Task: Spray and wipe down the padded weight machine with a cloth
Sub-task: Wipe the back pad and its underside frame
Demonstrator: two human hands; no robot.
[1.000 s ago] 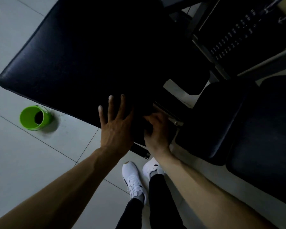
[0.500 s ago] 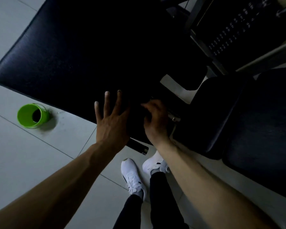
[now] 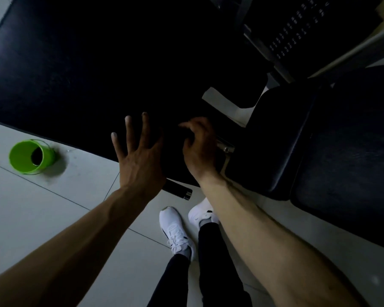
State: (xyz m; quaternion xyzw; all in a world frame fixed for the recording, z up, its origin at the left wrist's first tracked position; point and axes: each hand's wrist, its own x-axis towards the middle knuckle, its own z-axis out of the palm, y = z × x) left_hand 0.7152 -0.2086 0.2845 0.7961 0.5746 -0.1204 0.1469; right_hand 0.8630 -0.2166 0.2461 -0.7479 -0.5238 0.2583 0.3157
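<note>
The large black padded bench [image 3: 75,74] of the weight machine fills the upper left. My left hand [image 3: 140,156] lies flat on the pad's near edge with its fingers spread and straight. Just right of it, my right hand [image 3: 200,149] has its fingers curled over a dark cloth [image 3: 172,140] at the pad's near corner. The cloth is hard to tell from the black pad. No spray bottle shows.
A green bucket [image 3: 29,156] stands on the tiled floor, left, below the pad's edge. More black pads [image 3: 341,151] lie to the right and a weight stack [image 3: 308,29] at the top right. A black cylinder [image 3: 177,189] sticks out under the pad, above my white shoes [image 3: 175,229].
Both hands have slid a little farther up the pad. The left hand stays flat, and the right hand's fingers have lifted and stay curled.
</note>
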